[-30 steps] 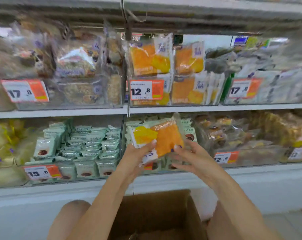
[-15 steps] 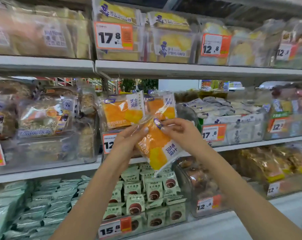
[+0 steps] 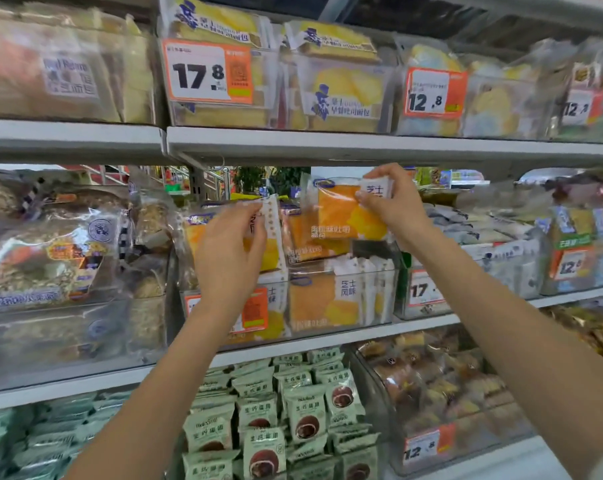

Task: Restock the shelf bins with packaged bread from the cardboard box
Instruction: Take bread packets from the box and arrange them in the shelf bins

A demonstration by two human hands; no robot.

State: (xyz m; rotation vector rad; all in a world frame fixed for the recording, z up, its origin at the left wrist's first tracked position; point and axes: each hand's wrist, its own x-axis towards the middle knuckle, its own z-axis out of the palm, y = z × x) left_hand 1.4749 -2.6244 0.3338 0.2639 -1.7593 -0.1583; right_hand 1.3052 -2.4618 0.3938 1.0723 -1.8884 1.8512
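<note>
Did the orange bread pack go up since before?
Yes. The orange bread pack in the right hand went up and right: it was hanging below the clear bin, and now it sits above the bin's rim.

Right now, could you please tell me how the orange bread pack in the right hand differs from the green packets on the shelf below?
The orange bread pack is clear-wrapped, showing orange bread; the green packets are opaque, printed with a dark round cake. The pack is pinched by the right hand above the clear bin; the packets stand untouched in rows. Both carry white lettering.
</note>
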